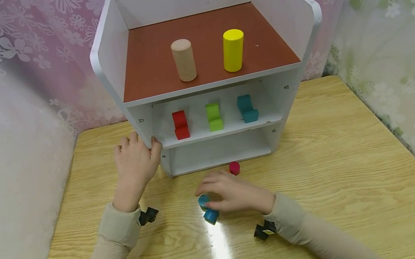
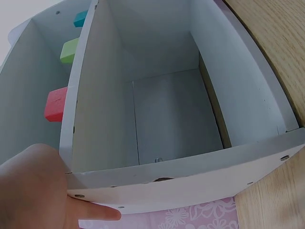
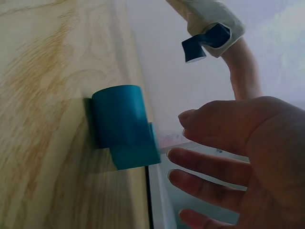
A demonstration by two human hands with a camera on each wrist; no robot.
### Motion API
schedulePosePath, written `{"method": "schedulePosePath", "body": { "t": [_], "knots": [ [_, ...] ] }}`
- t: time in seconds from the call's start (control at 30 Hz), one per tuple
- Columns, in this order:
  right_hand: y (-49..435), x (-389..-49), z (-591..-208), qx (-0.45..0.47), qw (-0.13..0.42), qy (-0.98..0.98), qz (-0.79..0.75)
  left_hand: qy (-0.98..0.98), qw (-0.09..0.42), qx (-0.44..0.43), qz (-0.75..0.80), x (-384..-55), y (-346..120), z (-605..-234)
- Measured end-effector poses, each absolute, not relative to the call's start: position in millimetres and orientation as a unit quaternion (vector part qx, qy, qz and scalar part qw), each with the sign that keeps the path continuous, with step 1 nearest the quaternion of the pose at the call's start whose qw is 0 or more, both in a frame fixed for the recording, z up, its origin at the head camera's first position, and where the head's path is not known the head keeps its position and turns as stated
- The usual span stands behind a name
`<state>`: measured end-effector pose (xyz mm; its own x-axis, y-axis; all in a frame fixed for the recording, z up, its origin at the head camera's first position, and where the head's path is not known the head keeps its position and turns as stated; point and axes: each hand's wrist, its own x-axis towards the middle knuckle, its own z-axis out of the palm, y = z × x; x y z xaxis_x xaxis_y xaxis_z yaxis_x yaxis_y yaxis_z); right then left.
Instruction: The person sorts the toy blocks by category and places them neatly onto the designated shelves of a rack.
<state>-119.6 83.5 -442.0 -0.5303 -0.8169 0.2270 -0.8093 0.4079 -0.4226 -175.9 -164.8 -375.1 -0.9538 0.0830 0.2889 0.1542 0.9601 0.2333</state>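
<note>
My left hand (image 1: 135,161) grips the left side panel of a small white shelf unit (image 1: 219,151), thumb at the front edge and fingers along the outer face. In the left wrist view, one finger (image 2: 97,211) lies along the panel's outside. My right hand (image 1: 233,191) hovers by a blue cylinder (image 1: 204,200) and a blue block (image 1: 211,216) on the table. The right wrist view shows its fingers spread and apart from the teal-blue cylinder (image 3: 120,114) and the block (image 3: 136,152) beside it. A red round piece (image 1: 234,168) lies just beyond this hand, partly hidden.
On the brown top shelf (image 1: 207,48) stand a plain wooden cylinder (image 1: 184,60) and a yellow cylinder (image 1: 233,50). The middle shelf bears red (image 1: 180,125), green (image 1: 214,118) and teal (image 1: 247,109) stepped blocks. Floral curtains (image 1: 399,26) border the wooden table (image 1: 359,160).
</note>
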Motion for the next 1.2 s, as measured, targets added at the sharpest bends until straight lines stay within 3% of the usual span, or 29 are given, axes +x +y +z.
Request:
{"method": "schedulePosePath", "body": {
  "t": [0.6,1.2],
  "knots": [
    [79,-125,-461,-0.481,0.033,0.839,-0.254,-0.978,0.142,-0.066,-0.136,-175,-164,-374],
    [79,-127,-467,-0.486,0.008,0.835,-0.259,-0.978,0.147,-0.060,-0.133,-177,-164,-376]
  ]
}}
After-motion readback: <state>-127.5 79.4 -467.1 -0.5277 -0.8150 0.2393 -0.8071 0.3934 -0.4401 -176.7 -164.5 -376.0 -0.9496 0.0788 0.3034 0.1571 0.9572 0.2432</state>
